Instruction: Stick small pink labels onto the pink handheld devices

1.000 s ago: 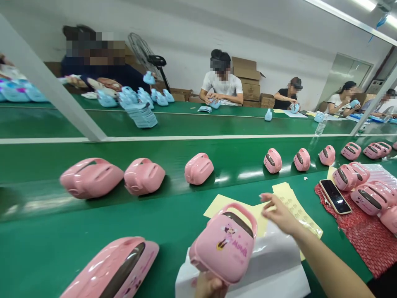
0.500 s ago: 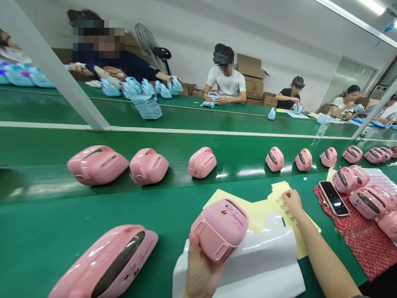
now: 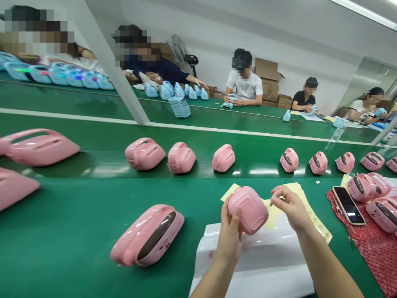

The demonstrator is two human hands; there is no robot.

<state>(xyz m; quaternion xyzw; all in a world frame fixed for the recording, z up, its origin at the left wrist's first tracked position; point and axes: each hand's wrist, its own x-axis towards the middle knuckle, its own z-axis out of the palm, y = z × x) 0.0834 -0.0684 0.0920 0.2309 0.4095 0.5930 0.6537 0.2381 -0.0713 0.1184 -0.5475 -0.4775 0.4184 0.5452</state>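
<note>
A pink rounded plastic device is gripped in my left hand, tilted so that a plain face with moulded slots shows. Just right of it, my right hand is closed in a pinch on a small, thin sticker, its tip close to the device. Yellow sticker sheets with rows of small marks lie behind and below my right hand. Under both hands spreads a crumpled white plastic sheet. Another pink device with a dark window rests on the green table to the left.
Several pink devices stand in a row on the green belt. At right, a phone and more pink devices lie on red bubble wrap. Across a white rail, co-workers handle light-blue devices.
My right hand has left the yellow sheets and moved left toward the device with a small sticker. My left hand has turned the device, hiding its printed face. The view has shifted left.
</note>
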